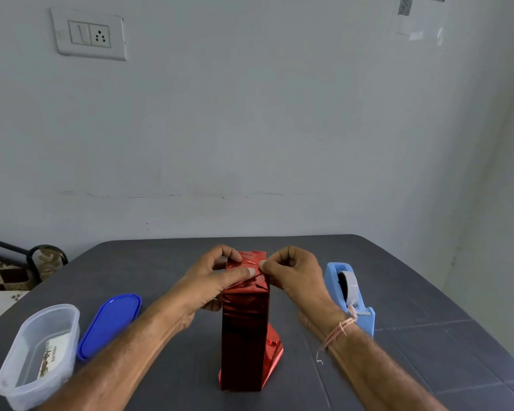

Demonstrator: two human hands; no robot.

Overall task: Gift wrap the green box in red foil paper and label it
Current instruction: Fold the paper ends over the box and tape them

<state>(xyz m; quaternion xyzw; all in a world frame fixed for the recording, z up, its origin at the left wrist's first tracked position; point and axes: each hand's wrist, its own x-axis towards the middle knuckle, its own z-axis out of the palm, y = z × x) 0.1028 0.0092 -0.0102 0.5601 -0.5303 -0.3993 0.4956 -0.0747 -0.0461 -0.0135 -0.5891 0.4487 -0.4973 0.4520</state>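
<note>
At table centre, green box stands upright, fully sheathed in red foil paper; no green shows. Left hand and right hand each pinch top-end flaps in a narrow grip. Bottom flap loose, untaped. Tape dispenser beside. Label unapplied; card in clear tub, print unreadable.

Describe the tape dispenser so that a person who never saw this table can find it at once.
Start at the dark grey table and find the red foil-wrapped box standing at its middle. Just beyond the right hand sits the tape dispenser. It is the only light blue thing there, with a grey roll of tape in it.
</note>
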